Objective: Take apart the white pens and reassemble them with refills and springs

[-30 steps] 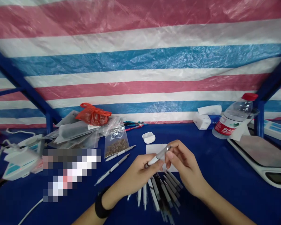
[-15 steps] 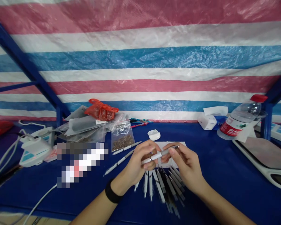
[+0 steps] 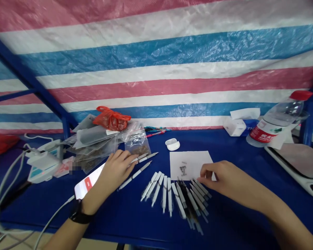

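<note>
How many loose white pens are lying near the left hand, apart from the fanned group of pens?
3. One pen lies at the fingertips of the left hand, a second pen lies just beside it, and a third pen lies below them. Another could be hidden under the hand.

Left hand (image 3: pixel 117 166) curled, palm down; right hand (image 3: pixel 219 175) fingers extended; 2 well apart.

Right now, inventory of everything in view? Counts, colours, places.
Striped tarp: one, pink, white, blue, behind bench
Bench cover: one, dark blue, under everything
Pens: many, white and dark, fanned front centre
Paper sheet: one, white, behind pens
Earbud case: one, white, behind sheet
Zip bag: one, clear, brown granules, back centre
Plastic bag: one, red, back left
Tissue box: one, white, blue, back right
Water bottle: one, clear, red cap, back right
Left hand: one, at pens left of fan
Right hand: one, over fan by sheet
</note>
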A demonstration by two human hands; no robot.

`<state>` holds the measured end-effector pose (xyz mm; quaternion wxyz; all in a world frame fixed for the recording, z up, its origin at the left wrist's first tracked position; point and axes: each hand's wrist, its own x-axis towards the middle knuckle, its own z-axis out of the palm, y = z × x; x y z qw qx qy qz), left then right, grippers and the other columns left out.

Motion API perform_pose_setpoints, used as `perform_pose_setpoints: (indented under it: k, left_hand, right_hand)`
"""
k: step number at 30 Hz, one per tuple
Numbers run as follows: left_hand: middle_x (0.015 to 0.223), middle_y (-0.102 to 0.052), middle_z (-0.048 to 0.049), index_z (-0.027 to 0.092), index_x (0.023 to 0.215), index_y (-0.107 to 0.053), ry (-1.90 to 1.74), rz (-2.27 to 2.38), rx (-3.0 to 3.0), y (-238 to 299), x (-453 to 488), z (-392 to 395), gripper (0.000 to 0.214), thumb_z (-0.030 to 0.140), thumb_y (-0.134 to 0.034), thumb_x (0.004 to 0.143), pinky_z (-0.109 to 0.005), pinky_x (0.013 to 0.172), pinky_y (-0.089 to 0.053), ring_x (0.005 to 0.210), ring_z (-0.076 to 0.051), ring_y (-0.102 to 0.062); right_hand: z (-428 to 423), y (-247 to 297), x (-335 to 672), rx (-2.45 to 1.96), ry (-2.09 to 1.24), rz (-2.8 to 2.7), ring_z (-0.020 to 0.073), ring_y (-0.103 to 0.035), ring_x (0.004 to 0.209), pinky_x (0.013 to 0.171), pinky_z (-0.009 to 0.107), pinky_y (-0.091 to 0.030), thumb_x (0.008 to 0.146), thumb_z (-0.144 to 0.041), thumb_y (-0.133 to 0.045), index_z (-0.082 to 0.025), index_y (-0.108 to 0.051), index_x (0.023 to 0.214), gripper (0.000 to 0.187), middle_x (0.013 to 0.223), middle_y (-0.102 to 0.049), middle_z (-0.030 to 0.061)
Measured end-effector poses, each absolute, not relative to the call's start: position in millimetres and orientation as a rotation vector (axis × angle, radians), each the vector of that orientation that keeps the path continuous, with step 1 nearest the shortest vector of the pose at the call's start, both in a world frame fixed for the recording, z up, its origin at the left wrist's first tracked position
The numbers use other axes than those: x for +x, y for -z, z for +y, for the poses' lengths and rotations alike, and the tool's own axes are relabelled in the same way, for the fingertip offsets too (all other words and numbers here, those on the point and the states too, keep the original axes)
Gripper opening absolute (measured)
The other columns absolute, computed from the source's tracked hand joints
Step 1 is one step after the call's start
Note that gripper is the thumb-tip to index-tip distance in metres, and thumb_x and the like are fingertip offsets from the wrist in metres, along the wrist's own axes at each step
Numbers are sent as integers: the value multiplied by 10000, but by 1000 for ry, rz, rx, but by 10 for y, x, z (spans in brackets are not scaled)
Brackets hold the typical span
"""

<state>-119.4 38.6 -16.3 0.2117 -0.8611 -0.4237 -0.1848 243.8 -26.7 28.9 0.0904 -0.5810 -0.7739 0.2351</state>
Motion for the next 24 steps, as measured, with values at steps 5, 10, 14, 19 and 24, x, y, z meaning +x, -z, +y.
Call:
perform_pose_setpoints:
  k: [5, 10, 14, 19, 24]
  left_hand:
    - [930, -711, -94, 193, 1038, -741, 489, -1096, -2189, 184, -980, 162, 263, 166, -485, 981, -362, 725, -438, 877, -254, -606]
    - [834, -691, -60, 193, 947, -721, 585, -1327, -2369, 144, -715, -309, 279, 200, -446, 993, -329, 744, -493, 782, -206, -632]
    - [926, -722, -53, 220, 985, -714, 372, -1569, -2562, 169, -648, -426, 222, 215, -494, 954, -314, 687, -518, 812, -226, -696]
    - [913, -723, -42, 213, 887, -684, 26, -1827, -2636, 32, -586, -230, 202, 85, -535, 843, -270, 597, -462, 784, -221, -712]
    - [789, -693, -34, 203, 763, -632, 126, -1821, -2602, -157, -594, -169, 187, 48, -529, 745, -278, 627, -441, 739, -221, -682]
  right_hand:
    - [-370, -85, 2330, -1901, -436, -2376, 253, -705, 772, 636, 320, -375, 914, -262, -579, -238, -697, 916, 121, 913, -761, 46]
    - [-349, -57, 2287, -1951, -520, -2371, 230, -663, 706, 602, 320, -334, 886, -215, -543, -222, -621, 768, 142, 816, -728, 50]
    - [-298, -126, 2207, -2066, -584, -2317, 225, -623, 717, 599, 310, -315, 818, -171, -568, -215, -548, 718, 111, 806, -713, 59]
    - [-227, -170, 2210, -2036, -735, -2256, 211, -613, 725, 596, 293, -323, 758, -154, -595, -215, -536, 705, 100, 814, -706, 58]
    - [-106, -217, 2338, -1987, -777, -2101, 174, -559, 631, 587, 286, -344, 747, -199, -600, -225, -504, 749, 100, 731, -656, 13]
